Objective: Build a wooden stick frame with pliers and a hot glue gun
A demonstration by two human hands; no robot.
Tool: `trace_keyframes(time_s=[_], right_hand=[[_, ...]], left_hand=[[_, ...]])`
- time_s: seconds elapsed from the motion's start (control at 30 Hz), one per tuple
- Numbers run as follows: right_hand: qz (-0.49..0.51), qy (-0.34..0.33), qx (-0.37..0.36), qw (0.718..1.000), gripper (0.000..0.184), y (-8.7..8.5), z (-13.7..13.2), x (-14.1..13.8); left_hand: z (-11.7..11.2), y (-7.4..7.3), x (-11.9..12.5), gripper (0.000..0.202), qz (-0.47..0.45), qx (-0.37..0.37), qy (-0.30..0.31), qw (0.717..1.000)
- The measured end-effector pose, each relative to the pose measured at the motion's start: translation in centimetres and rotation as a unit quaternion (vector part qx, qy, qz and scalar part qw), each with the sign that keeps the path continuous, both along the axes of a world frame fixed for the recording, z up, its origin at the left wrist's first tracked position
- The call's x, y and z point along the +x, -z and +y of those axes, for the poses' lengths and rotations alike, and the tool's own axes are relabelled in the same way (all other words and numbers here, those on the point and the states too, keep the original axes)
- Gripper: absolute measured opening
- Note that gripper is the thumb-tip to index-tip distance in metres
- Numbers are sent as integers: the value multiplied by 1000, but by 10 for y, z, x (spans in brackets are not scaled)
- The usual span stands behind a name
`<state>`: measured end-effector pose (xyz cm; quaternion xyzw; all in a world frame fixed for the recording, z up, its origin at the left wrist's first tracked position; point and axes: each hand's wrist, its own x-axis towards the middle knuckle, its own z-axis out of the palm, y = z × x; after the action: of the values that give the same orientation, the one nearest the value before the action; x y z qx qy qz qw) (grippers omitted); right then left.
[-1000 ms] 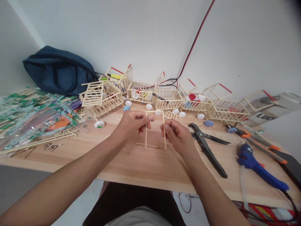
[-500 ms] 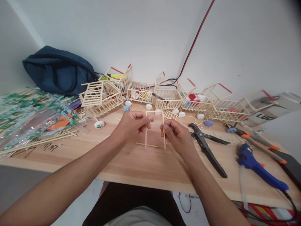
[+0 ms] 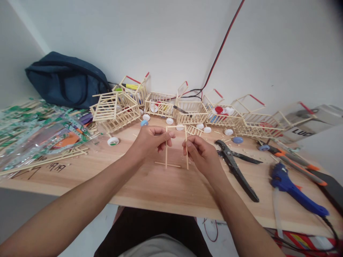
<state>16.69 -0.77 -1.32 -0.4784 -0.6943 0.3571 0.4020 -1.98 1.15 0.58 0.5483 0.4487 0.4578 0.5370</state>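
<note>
A U-shaped frame of thin wooden sticks [image 3: 175, 126] is held up over the table, its crossbar at the far end and its two legs pointing toward me. My left hand [image 3: 154, 141] pinches the left leg between thumb and fingers. The right leg is pinched by my right hand [image 3: 200, 153]. Below the legs' near ends a loose wooden stick [image 3: 167, 164] lies on the table [image 3: 160, 189]. Just beyond the crossbar lies a small slatted stick panel [image 3: 194, 130], with white bottle caps [image 3: 199, 126] around it.
Small stick-built carts [image 3: 190, 111] with red handles line the wall. Pliers [image 3: 235, 171], a blue glue gun [image 3: 297, 191] and orange-handled cutters [image 3: 300, 162] lie at right. Plastic-wrapped sticks [image 3: 48, 132] and a dark blue bag [image 3: 69, 80] occupy the left.
</note>
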Motion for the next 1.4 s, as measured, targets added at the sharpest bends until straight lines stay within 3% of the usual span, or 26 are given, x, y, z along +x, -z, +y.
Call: trace_keyframes(time_s=[1.4], right_hand=[[-4,-6,0,1000,23,1,0,-1]], left_hand=[[1,0,0,32,3,2,-2,1000]])
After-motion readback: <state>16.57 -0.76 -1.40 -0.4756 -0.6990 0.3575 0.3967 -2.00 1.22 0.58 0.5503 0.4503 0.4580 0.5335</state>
